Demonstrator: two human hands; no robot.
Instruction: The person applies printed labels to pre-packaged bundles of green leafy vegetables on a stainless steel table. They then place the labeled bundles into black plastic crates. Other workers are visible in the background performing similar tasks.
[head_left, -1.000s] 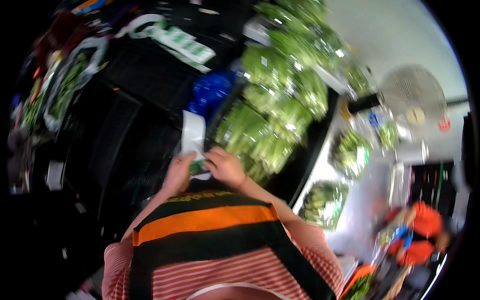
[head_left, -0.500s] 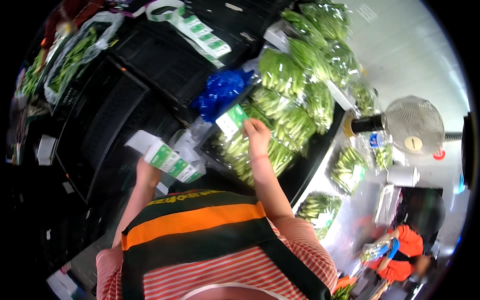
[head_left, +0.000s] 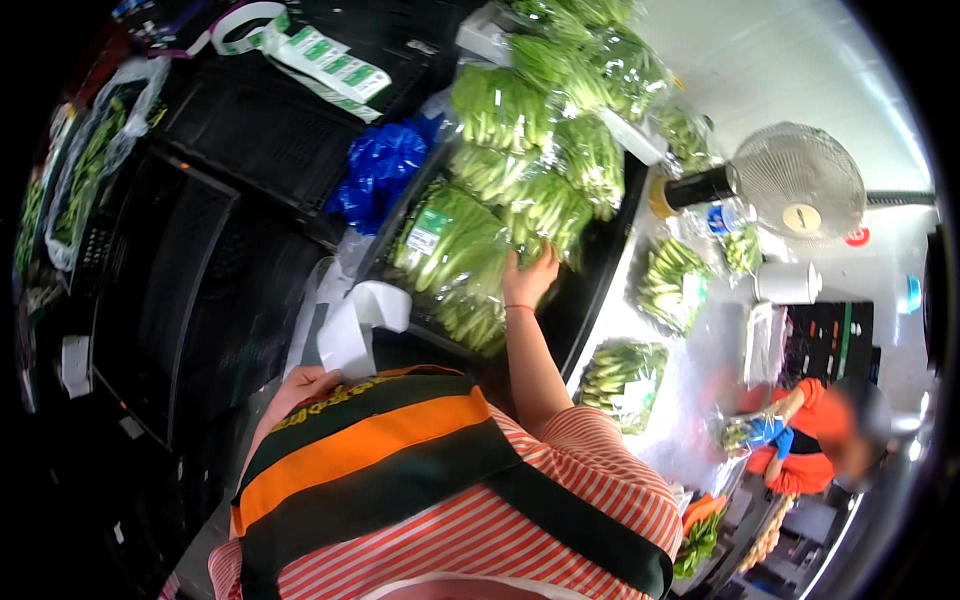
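My left hand (head_left: pixel 305 385), low in front of the apron, is closed on a strip of labels (head_left: pixel 365 318), whose white backing curls upward. My right hand (head_left: pixel 532 277) reaches into a black crate (head_left: pixel 598 270). Its fingers are bent around the stem end of a clear bag of leafy greens (head_left: pixel 545 215); the fingertips are partly hidden. Just left of that hand lies another bag of greens (head_left: pixel 460 245) with a green and white label (head_left: pixel 430 230) on it. More bagged greens fill the crate.
Black crates (head_left: pixel 250 120) stand at left, with a loose label strip (head_left: pixel 330 62) on top. A blue plastic bag (head_left: pixel 380 170) lies beside the full crate. On the metal table are bagged greens (head_left: pixel 675 285), a bottle (head_left: pixel 715 218) and a fan (head_left: pixel 800 180). A co-worker in orange (head_left: pixel 810 440) holds a bag.
The label that my right hand held now sits on a bag of greens. That hand has moved to another bag's stem end. My left hand has lowered, and its label strip has turned over.
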